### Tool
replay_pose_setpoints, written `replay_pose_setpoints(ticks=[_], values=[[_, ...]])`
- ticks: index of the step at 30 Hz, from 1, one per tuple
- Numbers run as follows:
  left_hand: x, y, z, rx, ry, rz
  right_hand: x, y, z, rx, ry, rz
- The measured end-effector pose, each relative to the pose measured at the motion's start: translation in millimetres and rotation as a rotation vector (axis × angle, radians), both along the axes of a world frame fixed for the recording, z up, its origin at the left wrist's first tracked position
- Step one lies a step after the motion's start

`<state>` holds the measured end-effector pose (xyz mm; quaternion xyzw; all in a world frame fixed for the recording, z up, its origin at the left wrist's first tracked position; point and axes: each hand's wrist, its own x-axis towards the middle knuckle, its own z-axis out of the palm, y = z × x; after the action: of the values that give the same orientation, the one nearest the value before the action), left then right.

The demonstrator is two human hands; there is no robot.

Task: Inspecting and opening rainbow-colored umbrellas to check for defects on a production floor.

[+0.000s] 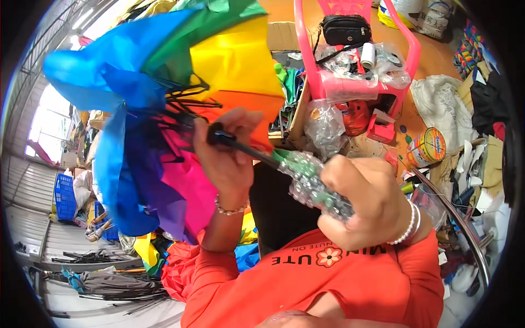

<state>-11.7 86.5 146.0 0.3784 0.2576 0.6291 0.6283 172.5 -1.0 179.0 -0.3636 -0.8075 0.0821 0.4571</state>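
Right hand (361,199), centre-right, clenches a clear bubble-wrapped handle (307,177), likely steadying the rainbow fabric umbrella (139,82), upper left; whether the left hand (225,167), fingers curled, grips, I cannot tell.

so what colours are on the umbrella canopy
The umbrella canopy has blue, green, yellow, orange, pink and purple panels, best seen in the head view.
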Motion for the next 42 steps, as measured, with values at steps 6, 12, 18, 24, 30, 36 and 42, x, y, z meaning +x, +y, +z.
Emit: replay_pose_setpoints(ticks=[6, 12, 18, 24, 30, 36, 42], values=[[31, -24, -19, -0.15, -0.139, -0.315, -16, 20, -13, -0.041, 0.007, -0.085], [40, -38, -30, -0.257, -0.164, -0.311, -21, 20, -25, -0.181, 0.01, -0.111], [41, -53, -39, -0.158, -0.045, -0.276, -30, 26, -34, -0.219, 0.058, -0.06], [30, -37, -65, -0.154, 0.07, -0.252, -30, 25, -47, -0.235, 0.136, -0.045], [25, -27, -72, 0.253, 0.736, 0.011, -28, 40, -72, -0.274, 0.442, 0.077], [30, -37, -64, 0.174, 0.378, 0.03, -39, 57, -101, -0.673, 1.147, 0.276], [1, -25, -62, 0.188, 0.472, 0.109, -67, 69, -127, -0.474, 0.767, 0.185]])
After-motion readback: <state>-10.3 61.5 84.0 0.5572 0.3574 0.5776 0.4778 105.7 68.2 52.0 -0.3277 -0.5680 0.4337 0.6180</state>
